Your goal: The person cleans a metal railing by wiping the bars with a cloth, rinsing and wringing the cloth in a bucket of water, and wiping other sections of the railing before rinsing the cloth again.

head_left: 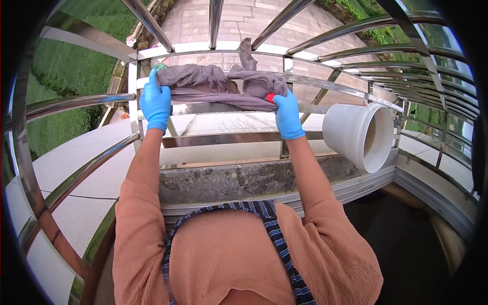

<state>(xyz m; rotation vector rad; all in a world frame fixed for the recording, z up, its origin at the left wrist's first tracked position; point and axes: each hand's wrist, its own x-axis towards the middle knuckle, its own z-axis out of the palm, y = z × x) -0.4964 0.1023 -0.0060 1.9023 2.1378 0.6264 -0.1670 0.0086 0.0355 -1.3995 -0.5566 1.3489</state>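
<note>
A long greyish-purple cloth (206,76), bunched and twisted, stretches across the metal railing in front of me. My left hand (156,104), in a blue glove, is closed at the cloth's left end, by the upright post. A small green patch (160,66) shows beside its fingertips. My right hand (288,116), also gloved in blue, grips the other end low down, with a small red piece (270,96) by its thumb. Between the hands the cloth hangs in two strands, and one loose end sticks up over the upper rail.
A white bucket (343,131) lies tilted to the right of my right hand, its mouth facing right. Shiny metal bars (216,23) surround me. A stained stone ledge (229,180) runs below the railing. Paving (188,20) and grass (76,61) lie far beneath.
</note>
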